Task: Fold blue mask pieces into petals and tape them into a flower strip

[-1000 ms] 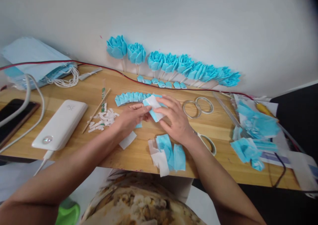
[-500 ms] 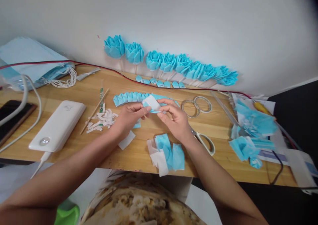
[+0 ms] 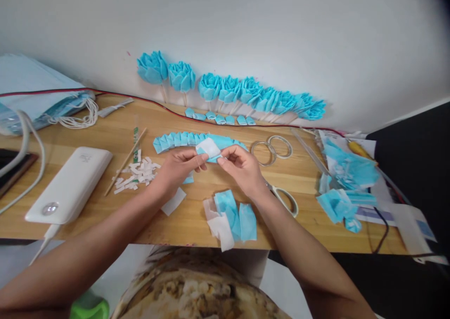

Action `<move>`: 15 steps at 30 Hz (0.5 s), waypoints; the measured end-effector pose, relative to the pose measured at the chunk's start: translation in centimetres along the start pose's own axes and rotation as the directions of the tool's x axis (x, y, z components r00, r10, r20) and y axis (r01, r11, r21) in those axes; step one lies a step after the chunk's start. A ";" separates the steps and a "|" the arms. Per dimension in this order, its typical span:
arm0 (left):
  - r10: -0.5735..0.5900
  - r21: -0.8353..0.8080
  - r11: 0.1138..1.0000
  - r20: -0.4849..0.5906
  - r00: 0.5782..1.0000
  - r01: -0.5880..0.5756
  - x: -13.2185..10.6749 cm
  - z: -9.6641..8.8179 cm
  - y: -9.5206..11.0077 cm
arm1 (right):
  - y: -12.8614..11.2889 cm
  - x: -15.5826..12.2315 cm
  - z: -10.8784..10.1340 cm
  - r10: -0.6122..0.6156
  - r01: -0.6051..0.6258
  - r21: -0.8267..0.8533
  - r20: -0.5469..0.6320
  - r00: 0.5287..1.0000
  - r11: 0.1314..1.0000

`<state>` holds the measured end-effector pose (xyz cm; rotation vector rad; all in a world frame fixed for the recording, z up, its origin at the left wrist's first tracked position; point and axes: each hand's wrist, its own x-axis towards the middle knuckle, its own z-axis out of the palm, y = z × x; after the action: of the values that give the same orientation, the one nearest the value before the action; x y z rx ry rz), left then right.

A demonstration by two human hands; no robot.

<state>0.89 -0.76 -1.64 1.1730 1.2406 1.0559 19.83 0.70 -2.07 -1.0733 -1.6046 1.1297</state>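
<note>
Between my two hands is a small folded piece of blue-and-white fabric [image 3: 210, 148], held just above the table. My left hand [image 3: 184, 166] pinches its left side with thumb and fingers. My right hand [image 3: 242, 166] has its thumb and fingertips closed on the lower right edge. Behind it lies a row of folded blue petals [image 3: 179, 140]. Closer to me are loose blue and white fabric pieces [image 3: 230, 211]. A white piece [image 3: 174, 201] rests partly beneath my left wrist, and scissors [image 3: 286, 201] lie beside my right wrist.
Blue fabric flowers [image 3: 230, 89] on sticks lean against the wall. A power bank [image 3: 70, 183], white paper scraps [image 3: 138, 173] and a wooden stick [image 3: 124, 163] are at left. Tape rolls [image 3: 281, 147] and crumpled blue fabric [image 3: 351, 164] lie at right. A red-black cable [image 3: 158, 108] crosses behind.
My right fingers have come down from the top of the folded piece to its lower right edge, where they now pinch. The whole view has shifted slightly.
</note>
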 end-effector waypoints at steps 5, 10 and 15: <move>0.008 0.013 1.000 0.002 1.000 -0.008 0.0 0.1 0.1 | 0.2 0.1 0.0 0.010 -0.012 0.089 0.021 1.000 0.996; 0.015 0.027 1.000 0.000 1.000 -0.015 0.1 0.0 0.0 | 0.1 0.2 0.0 0.046 -0.061 0.154 0.102 0.994 0.986; 0.043 0.040 0.998 0.014 0.999 -0.044 0.1 -0.1 0.0 | 0.0 0.1 -0.1 0.036 -0.043 0.081 0.085 0.996 0.996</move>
<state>0.83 -0.68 -1.66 1.2410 1.2364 1.0578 19.90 0.78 -1.99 -1.0195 -1.5927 1.2716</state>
